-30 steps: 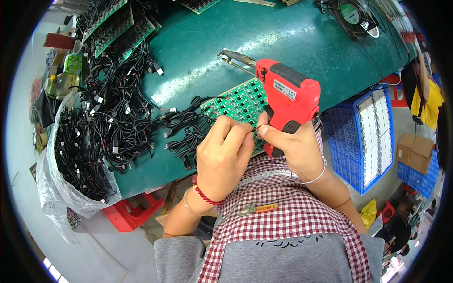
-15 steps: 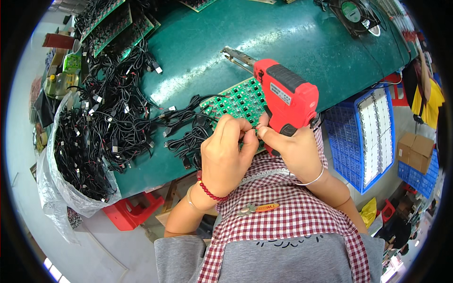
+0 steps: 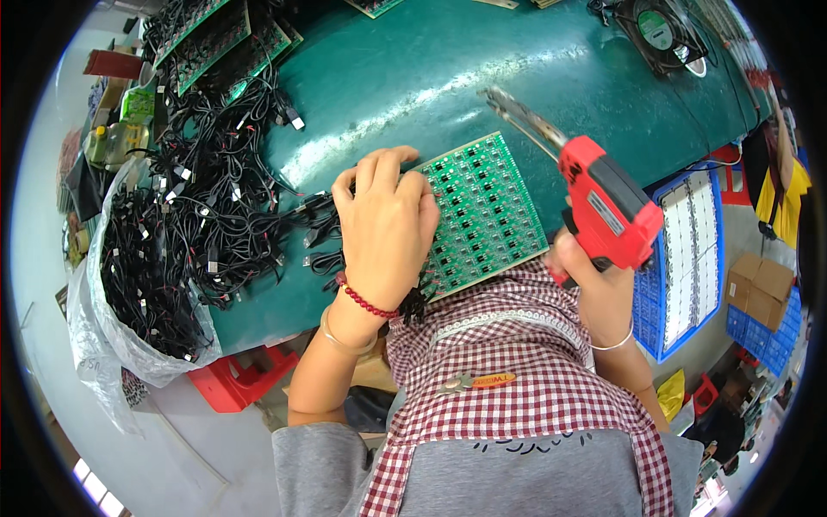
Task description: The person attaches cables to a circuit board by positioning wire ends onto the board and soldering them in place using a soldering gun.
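Note:
My right hand [image 3: 589, 269] grips a red and black soldering gun [image 3: 606, 205] by its handle, right of the board. The gun's long metal tip points up and left over the table, clear of the board. A green circuit board [image 3: 487, 211] with rows of small black parts lies tilted at the table's near edge. My left hand [image 3: 385, 207] is over the board's left edge, beside black USB cables [image 3: 322, 234]. Its fingers are bent down and their tips are hidden, so what they hold cannot be made out. Black cable ends show below the left hand.
A large heap of black cables [image 3: 215, 215] covers the table's left side, spilling into a clear plastic bag [image 3: 129, 353]. More circuit boards [image 3: 215, 56] lean at the far left. A fan [image 3: 659, 33] stands far right. Blue crates [image 3: 650, 302] and a red stool [image 3: 237, 383] flank the table.
My right hand has drawn the soldering gun right and nearer, away from the board. My left hand has moved left and farther out, off the joint both hands were at. More of the board shows.

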The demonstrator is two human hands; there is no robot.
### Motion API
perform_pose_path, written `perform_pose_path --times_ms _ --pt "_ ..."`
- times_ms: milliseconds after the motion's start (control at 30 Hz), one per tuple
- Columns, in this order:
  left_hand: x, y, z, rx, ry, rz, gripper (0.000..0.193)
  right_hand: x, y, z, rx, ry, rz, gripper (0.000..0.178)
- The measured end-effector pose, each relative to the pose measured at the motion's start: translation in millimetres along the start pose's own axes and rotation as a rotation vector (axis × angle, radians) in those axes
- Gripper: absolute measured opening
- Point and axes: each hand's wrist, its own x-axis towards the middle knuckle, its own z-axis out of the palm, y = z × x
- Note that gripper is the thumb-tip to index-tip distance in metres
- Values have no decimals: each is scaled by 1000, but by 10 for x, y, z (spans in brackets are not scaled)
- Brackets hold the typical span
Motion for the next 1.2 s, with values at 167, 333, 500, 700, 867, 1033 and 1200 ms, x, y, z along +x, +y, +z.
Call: perform_pose_path --times_ms 167,333,500,700,867,1033,1200 --pt "4 -60 69 5 3 -67 8 -127 202 -289 118 -51 87 14" --pt "34 -58 77 -10 -6 -74 8 -173 432 -374 -64 -174 1 34" --pt "20 -68 94 13 10 -87 9 -139 425 -310 -171 -238 -94 27" --pt "22 -56 107 21 18 -97 9 -132 411 -260 -158 -240 -59 20" --pt "28 -48 112 29 9 -105 10 -134 393 -228 -192 -246 -79 17" --pt "14 -49 99 37 -44 -98 13 -147 433 -232 -180 -254 -83 18" --pt "19 -45 101 39 9 -89 11 -212 451 -258 -133 -191 -45 23"
